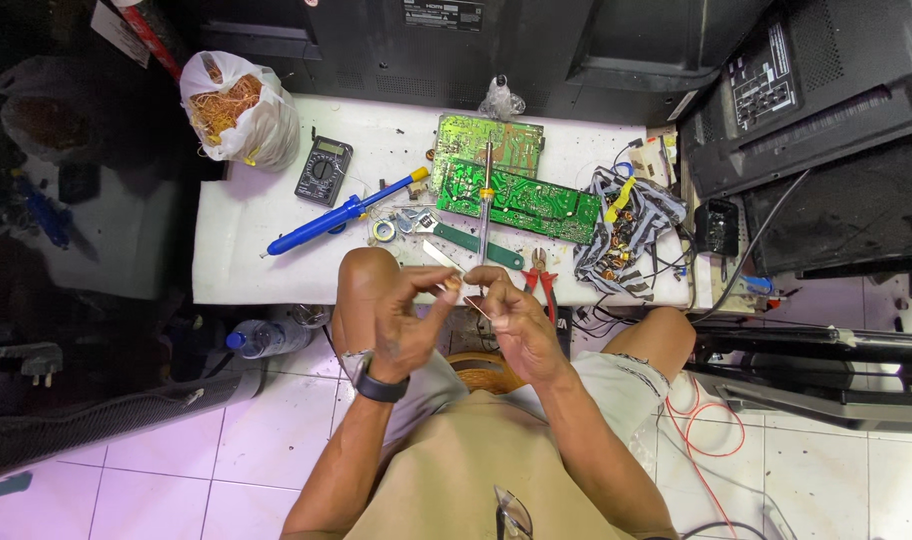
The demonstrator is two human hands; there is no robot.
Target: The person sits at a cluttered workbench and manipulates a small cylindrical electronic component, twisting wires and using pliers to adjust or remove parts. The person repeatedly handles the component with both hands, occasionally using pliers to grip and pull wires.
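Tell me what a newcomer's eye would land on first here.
First, the two hands meeting at the centre: the left hand and right hand pinch a small part between the fingertips. Just beyond them, bright green circuit boards lie on the white table, with a blue tool to their left.

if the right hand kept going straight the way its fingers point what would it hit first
The right hand points up and left toward the left hand, so it would most likely meet the left hand's fingertips first. They already nearly touch around a small part too tiny to identify; depth is hard to judge.
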